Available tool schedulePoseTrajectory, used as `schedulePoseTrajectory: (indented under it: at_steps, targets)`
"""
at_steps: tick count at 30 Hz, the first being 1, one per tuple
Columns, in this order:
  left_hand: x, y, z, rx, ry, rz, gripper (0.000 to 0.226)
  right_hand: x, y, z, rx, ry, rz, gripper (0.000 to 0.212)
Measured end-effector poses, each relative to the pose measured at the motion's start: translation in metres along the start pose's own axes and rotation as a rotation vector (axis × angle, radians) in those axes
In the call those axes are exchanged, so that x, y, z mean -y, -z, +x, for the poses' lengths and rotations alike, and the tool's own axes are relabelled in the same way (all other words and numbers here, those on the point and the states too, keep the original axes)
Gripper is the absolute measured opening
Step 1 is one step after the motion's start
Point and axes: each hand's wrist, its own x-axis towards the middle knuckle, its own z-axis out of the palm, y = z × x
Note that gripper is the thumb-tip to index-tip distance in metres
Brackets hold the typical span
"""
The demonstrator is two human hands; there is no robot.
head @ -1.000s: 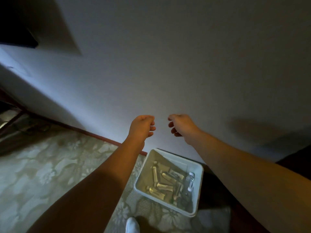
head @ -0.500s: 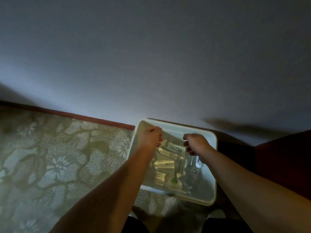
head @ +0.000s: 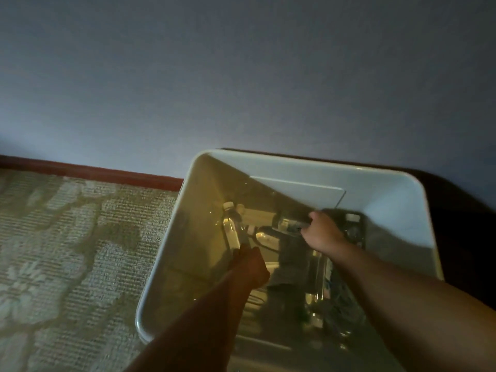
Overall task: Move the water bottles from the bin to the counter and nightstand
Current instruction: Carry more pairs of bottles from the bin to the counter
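Observation:
A white plastic bin (head: 397,194) sits on the floor against the wall, with several clear water bottles lying in it. Both my hands are down inside the bin. My left hand (head: 249,265) is closed around the lower end of a clear bottle with a white cap (head: 232,226). My right hand (head: 322,232) is closed on another bottle (head: 288,224) that lies across the bin's middle. More bottles (head: 318,280) lie under and beside my right forearm, dim and hard to separate.
A patterned carpet (head: 67,251) covers the floor to the left. A red-brown baseboard (head: 88,171) runs below a plain wall (head: 241,76). Dark furniture (head: 461,210) stands right of the bin.
My head and both hands have dropped toward the bin. The hands went from above the bin down into it and closed on a bottle each.

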Motion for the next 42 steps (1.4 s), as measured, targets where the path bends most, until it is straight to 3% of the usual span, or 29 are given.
schedulePoseTrajectory:
  at_steps: [4, 9, 12, 16, 20, 22, 27, 30, 36, 38, 42]
  targets:
    - [0.009, -0.002, 0.003, -0.02, -0.076, 0.327, 0.058, -0.02, -0.004, 0.02, -0.037, 0.092, -0.423, 0.044]
    - [0.016, -0.008, 0.005, -0.062, -0.097, 0.571, 0.062, -0.028, -0.013, 0.025, -0.05, 0.052, -0.526, 0.038]
    - [0.018, -0.012, 0.012, -0.111, -0.141, 0.53, 0.058, -0.027, -0.013, 0.028, -0.048, -0.006, -0.608, 0.04]
    - [0.026, -0.001, 0.016, -0.049, -0.242, 0.268, 0.066, -0.031, -0.009, 0.029, 0.005, 0.039, -0.6, 0.042]
    - [0.024, 0.028, 0.014, 0.074, -0.345, -0.16, 0.051, -0.029, 0.005, 0.026, 0.181, 0.128, -0.328, 0.071]
    - [0.024, 0.044, 0.012, 0.023, -0.386, -0.271, 0.05, -0.023, 0.009, 0.022, 0.243, 0.161, -0.206, 0.083]
    - [0.031, 0.072, -0.006, -0.182, -0.396, -0.722, 0.051, -0.001, 0.03, 0.004, 0.166, 0.18, 0.152, 0.087]
    - [0.027, 0.087, -0.038, -0.233, -0.305, -1.047, 0.062, 0.011, 0.069, -0.026, 0.08, 0.207, 0.278, 0.076]
    - [-0.007, 0.155, -0.148, -0.136, -0.232, -1.534, 0.044, 0.051, 0.166, -0.119, 0.032, 0.113, 0.725, 0.048]
    - [-0.029, 0.189, -0.194, -0.102, -0.24, -1.635, 0.025, 0.07, 0.205, -0.156, 0.059, 0.108, 0.844, 0.046]
    - [-0.075, 0.272, -0.289, -0.028, -0.261, -1.678, 0.028, 0.116, 0.293, -0.233, 0.146, 0.113, 1.115, 0.027]
